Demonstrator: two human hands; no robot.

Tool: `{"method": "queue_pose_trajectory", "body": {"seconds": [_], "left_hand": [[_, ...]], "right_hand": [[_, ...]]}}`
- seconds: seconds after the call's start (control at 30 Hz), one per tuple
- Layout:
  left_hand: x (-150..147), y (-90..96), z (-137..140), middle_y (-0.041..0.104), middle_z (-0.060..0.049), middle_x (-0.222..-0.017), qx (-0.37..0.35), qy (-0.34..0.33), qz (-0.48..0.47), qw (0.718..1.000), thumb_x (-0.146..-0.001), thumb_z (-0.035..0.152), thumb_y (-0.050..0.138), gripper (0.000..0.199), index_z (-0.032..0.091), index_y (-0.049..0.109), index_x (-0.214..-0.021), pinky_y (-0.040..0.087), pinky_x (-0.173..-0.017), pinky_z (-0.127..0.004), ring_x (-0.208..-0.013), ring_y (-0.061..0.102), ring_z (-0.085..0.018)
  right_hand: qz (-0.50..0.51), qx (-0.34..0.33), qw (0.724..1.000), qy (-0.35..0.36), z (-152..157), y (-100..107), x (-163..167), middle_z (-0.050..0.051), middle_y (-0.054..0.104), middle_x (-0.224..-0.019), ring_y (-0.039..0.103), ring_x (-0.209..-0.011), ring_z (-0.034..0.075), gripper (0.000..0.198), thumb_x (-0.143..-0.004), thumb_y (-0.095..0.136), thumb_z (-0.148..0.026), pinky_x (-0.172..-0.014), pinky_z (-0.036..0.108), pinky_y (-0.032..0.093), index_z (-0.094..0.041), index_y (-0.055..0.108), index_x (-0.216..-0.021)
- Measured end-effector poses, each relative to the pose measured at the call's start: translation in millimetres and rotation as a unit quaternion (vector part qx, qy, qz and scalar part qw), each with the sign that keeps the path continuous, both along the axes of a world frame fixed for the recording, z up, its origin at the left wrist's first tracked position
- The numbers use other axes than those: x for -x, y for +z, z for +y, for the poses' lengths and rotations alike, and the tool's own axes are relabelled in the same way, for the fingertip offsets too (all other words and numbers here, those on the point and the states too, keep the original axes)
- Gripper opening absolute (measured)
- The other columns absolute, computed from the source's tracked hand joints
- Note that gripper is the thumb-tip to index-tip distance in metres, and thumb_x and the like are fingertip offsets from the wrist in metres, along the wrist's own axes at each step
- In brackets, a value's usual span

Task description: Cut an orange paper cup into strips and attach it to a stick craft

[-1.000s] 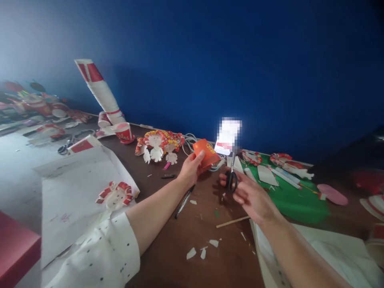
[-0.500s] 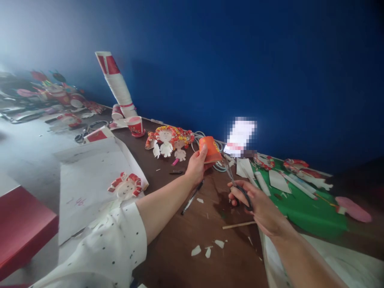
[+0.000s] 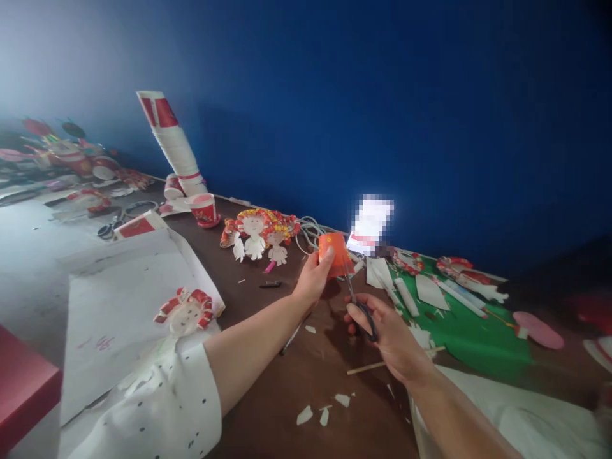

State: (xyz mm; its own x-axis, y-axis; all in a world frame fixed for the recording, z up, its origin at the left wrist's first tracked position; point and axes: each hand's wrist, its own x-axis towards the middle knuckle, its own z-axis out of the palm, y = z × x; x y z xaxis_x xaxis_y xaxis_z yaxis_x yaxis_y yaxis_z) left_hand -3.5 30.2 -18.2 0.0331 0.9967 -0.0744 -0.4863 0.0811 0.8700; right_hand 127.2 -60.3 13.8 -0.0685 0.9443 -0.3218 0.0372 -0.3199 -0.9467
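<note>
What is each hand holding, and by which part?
The left hand holds the orange piece by its left side, thumb in front; the right hand holds the scissors by their black handles.

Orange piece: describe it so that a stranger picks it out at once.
Find the big blue wall, then the brown table in front of it. Over the table, the left hand holds the orange piece, and the scissors in the right hand point at it. Its broad orange face sets it apart from the red, yellow and white paper figures nearby.
</note>
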Motion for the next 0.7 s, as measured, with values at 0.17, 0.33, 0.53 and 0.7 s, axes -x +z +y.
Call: {"method": "queue_pose_trajectory", "body": {"seconds": [0.17,0.33,0.53,0.7], "left_hand": [[-0.9,3.6,-8.3,0.068,-0.008,-0.097,-0.016,-0.086,-0.035,0.996,-0.076,0.046,0.066,0.040,0.018,0.060,-0.104,0.050,-0.081,-0.036,-0.089,0.064,-0.021],[3.4,5.9,-9.5,0.066,-0.011,-0.105,-0.042,-0.155,-0.084,0.984,-0.077,0.034,0.067,0.036,0.015,0.059,-0.107,0.049,-0.086,-0.039,-0.096,0.063,-0.023],[2.8,6.8,-8.7,0.065,-0.013,-0.109,-0.035,-0.148,-0.092,0.984,-0.076,0.031,0.069,0.038,0.013,0.059,-0.108,0.046,-0.093,-0.040,-0.099,0.063,-0.024],[1.3,9.3,-11.5,0.066,-0.013,-0.108,-0.034,-0.156,-0.088,0.983,-0.075,0.034,0.070,0.039,0.014,0.060,-0.107,0.046,-0.092,-0.041,-0.098,0.064,-0.024]], "right_hand": [[0.040,-0.019,0.999,-0.022,1.3,-2.2,-4.5,0.000,0.064,-0.073,0.056,-0.060,0.011,0.035,-0.070,0.073,-0.047,-0.042,0.018,0.029,-0.022,0.061,-0.093],[0.057,-0.021,0.998,-0.031,1.7,-3.4,-9.5,0.000,0.063,-0.075,0.056,-0.061,0.010,0.036,-0.073,0.071,-0.047,-0.042,0.017,0.028,-0.022,0.060,-0.097],[0.032,-0.038,0.998,-0.027,1.1,-1.5,-3.5,0.001,0.065,-0.075,0.058,-0.064,0.013,0.041,-0.068,0.074,-0.048,-0.051,0.022,0.041,-0.021,0.063,-0.097],[0.007,-0.068,0.997,-0.038,1.5,-2.6,0.2,0.001,0.066,-0.077,0.058,-0.065,0.015,0.040,-0.066,0.076,-0.048,-0.062,0.027,0.046,-0.021,0.065,-0.094]]}}
